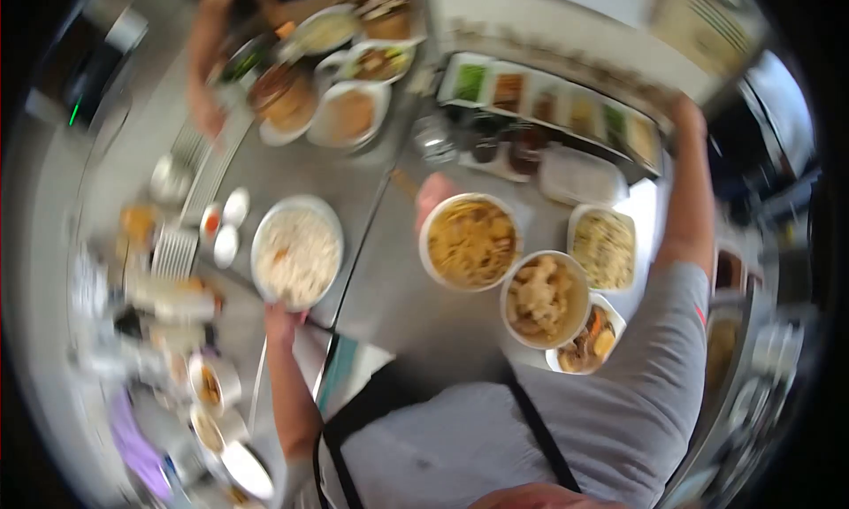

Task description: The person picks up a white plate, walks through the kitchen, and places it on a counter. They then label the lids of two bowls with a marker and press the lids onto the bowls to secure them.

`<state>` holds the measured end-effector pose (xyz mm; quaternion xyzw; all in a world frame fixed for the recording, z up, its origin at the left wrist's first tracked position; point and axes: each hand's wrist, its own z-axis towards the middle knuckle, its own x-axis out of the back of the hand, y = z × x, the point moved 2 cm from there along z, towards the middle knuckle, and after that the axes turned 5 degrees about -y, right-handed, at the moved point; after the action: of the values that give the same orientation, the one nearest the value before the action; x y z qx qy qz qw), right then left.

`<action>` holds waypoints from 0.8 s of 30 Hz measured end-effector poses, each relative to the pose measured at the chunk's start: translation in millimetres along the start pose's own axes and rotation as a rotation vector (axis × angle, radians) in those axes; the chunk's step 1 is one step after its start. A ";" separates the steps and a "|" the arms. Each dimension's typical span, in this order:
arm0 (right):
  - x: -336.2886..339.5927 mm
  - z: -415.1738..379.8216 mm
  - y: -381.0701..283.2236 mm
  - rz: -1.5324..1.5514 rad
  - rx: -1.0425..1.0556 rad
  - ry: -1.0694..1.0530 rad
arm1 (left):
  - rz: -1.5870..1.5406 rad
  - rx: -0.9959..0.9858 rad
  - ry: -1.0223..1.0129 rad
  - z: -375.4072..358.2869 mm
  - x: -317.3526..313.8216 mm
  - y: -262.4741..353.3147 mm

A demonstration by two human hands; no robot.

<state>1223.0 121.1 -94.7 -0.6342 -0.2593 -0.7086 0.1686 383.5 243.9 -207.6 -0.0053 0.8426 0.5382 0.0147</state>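
At the left of the counter, my left hand grips the near edge of a white oval bowl filled with pale, rice-like food. My right arm stretches up along the right side; my right hand is beside the far end of the garnish tray, its fingers blurred. Between my arms are a round bowl of noodles, a bowl of pale chunks, a dish of mixed food and a container of shredded food. A blurred pinkish shape touches the noodle bowl's left edge.
Another person's arm reaches in at the upper left, near several filled dishes. Small white dishes lie left of the oval bowl. A lidded clear container and dark jars stand below the garnish tray.
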 end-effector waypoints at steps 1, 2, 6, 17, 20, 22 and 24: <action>-36.7 27.6 27.6 -0.341 0.234 0.056 | 0.023 -0.005 0.004 -1.8 -0.4 -0.9; -59.0 54.4 46.9 -0.639 0.404 0.160 | 0.065 0.062 -0.034 -4.8 -1.3 2.6; 26.8 -3.8 9.1 -0.369 0.159 0.276 | 0.015 0.131 0.003 -14.6 -6.7 1.1; 147.1 -252.3 -403.4 0.627 1.122 0.148 | -0.091 0.105 -0.113 -20.8 -2.7 -5.7; 130.3 -322.4 -487.3 0.464 1.136 -0.115 | -0.126 0.086 -0.121 -17.4 2.6 -15.1; 113.9 -348.8 -524.9 0.289 1.142 -0.120 | -0.117 0.061 -0.177 -18.4 0.7 -11.1; 103.2 -364.8 -539.0 0.252 1.092 -0.211 | -0.124 0.039 -0.141 -21.4 -1.2 -9.3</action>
<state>606.6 354.1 -98.1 -0.5485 -0.5256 -0.3790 0.5285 384.5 220.6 -207.0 -0.0196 0.8480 0.5187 0.1073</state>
